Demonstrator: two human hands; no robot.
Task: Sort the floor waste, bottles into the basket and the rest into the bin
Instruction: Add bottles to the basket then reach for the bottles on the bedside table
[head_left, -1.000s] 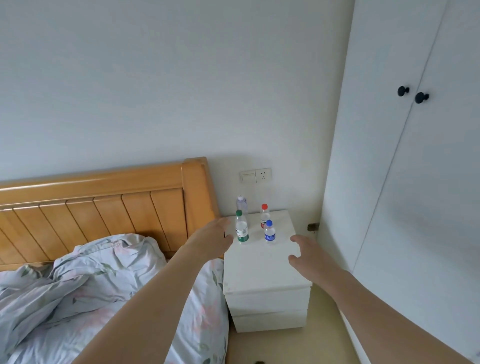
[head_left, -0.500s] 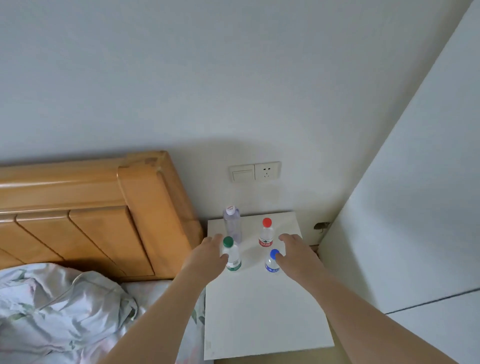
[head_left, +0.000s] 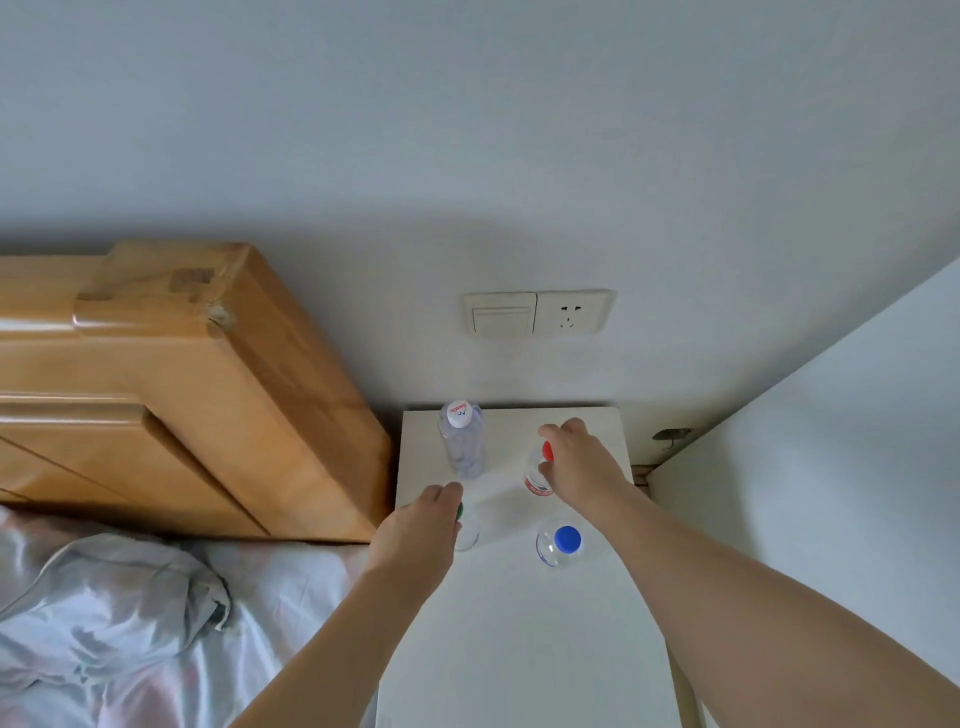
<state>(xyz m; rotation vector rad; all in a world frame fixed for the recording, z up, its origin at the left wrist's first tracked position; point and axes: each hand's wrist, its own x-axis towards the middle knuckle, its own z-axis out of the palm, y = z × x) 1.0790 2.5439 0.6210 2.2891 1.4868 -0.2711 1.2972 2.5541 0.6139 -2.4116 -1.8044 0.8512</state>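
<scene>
Several small clear plastic bottles stand upright on a white nightstand. My left hand wraps round the green-capped bottle from the left and hides most of it. My right hand grips the red-capped bottle near its neck, thumb on the near side and fingers over the far side. A taller white-capped bottle stands untouched at the back left. A blue-capped bottle stands free near the front right, just below my right wrist. No basket or bin is in view.
A wooden headboard rises close to the nightstand's left side, with rumpled bedding below it. A switch and socket plate sits on the wall behind. A white wardrobe side stands at the right.
The view has closed in over the nightstand. My left hand has moved onto the green-capped bottle. My right hand has gone past the blue-capped bottle to the red-capped one.
</scene>
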